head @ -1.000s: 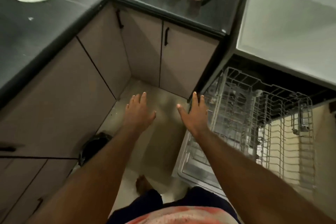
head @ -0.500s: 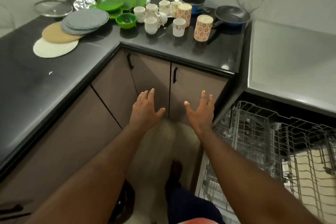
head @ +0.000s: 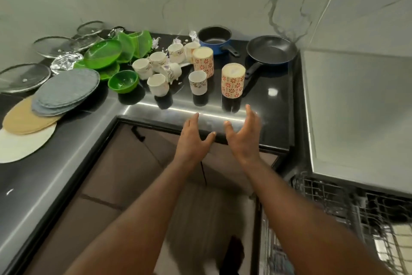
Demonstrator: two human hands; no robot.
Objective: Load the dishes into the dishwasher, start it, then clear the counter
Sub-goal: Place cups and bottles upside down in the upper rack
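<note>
Both hands, left hand [head: 193,141] and right hand [head: 243,134], reach empty and spread toward the counter's front edge, where a hasty grab could topple the flowered cup [head: 233,80].

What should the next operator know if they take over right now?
Left hand: open, empty, at the counter edge.
Right hand: open, empty, nearest the front floral tumbler.
Cups, green bowls, pans and lids all sit on the counter.
Done: dishwasher rack is out; nothing visibly loaded.
Left: load everything, start the machine, clear the counter.
</note>
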